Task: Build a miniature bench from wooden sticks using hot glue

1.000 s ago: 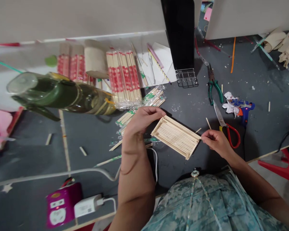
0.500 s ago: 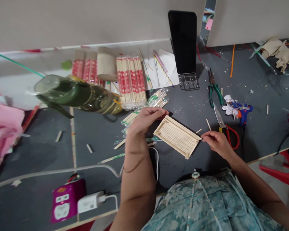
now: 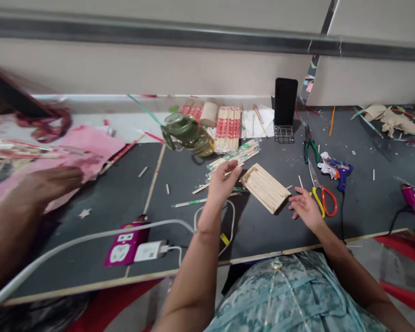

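Both left hand [image 3: 223, 184] at nine o'clock and right hand [image 3: 307, 208] at four, grips spread, seemingly position the stick panel [image 3: 265, 188]; lifting needs pinching.

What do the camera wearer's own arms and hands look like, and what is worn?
Both left hand and right hand are ungloved, with slender fingers; the forearms show no sleeves. A blue-green mottled garment covers the torso, with a pale round ornament in front.
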The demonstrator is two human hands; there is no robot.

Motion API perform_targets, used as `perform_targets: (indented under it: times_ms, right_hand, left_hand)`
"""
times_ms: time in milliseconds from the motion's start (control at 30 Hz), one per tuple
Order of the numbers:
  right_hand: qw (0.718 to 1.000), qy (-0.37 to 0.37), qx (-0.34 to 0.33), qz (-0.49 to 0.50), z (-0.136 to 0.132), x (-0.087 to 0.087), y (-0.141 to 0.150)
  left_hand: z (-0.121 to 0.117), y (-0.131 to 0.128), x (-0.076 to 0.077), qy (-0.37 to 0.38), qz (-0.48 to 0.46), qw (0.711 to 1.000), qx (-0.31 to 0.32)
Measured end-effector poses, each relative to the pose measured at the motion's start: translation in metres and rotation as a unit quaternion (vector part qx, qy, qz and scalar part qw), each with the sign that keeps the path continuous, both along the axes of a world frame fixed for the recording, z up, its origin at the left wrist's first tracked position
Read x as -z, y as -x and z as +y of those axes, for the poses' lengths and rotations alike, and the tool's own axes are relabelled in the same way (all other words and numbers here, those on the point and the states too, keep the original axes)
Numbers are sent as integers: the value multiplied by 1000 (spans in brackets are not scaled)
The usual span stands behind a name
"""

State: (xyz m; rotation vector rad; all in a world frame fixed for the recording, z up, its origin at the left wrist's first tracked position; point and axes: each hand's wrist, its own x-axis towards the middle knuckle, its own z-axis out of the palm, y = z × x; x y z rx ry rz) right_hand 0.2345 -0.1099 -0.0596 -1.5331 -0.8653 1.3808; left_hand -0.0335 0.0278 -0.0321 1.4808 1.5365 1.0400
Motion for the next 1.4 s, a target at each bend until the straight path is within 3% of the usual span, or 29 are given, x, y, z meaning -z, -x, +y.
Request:
perform_targets:
  times_ms: [167, 267, 367, 433, 600, 733, 800, 867, 967, 1100, 1167, 1233, 1333, 1400]
  right_hand:
    - [995, -41, 23, 85, 2, 10, 18]
    - [995, -53, 23, 87, 8, 16, 21]
    - [995, -58, 8, 74, 14, 20, 19]
    - [995, -68, 1, 74, 15, 20, 19]
    - [989, -127, -14, 80, 13, 12, 32]
    - [976, -199, -48, 71, 13, -14, 42]
    - [965, -246, -66, 54, 16, -33, 40]
    - [956, -285, -67, 22, 20, -49, 31]
    - [950, -306, -35, -49, 30, -57, 15]
    - [958, -264, 2, -113, 42, -42, 3]
    - [973, -215, -12, -79, 43, -31, 2]
    - [982, -183, -28, -44, 41, -22, 3]
    - [984, -167, -28, -53, 37, -14, 3]
    - [985, -156, -23, -74, 35, -9, 2]
  left_hand:
    - [-69, -26, 5, -172, 125, 976, -52]
    - [-105, -46, 4, -263, 191, 946, 26]
    - [-123, -61, 9, -277, 219, 929, 105]
    - [-126, -68, 16, -265, 215, 933, 113]
    - [-121, -72, 26, -222, 77, 971, 50]
    - [-114, -59, 13, -168, -82, 982, -11]
    - [-110, -48, 3, -110, -193, 975, -34]
    - [-106, -36, -6, -47, -324, 944, -39]
    - [-101, -22, -17, 42, -489, 871, -11]
    - [-95, -16, -21, 176, -602, 779, -2]
    - [-92, -18, -18, 212, -614, 760, -12]
    - [-88, -21, -12, 213, -582, 784, -20]
    - [-81, -27, 2, 177, -459, 870, -39]
    - [-78, -30, 11, 159, -393, 904, -53]
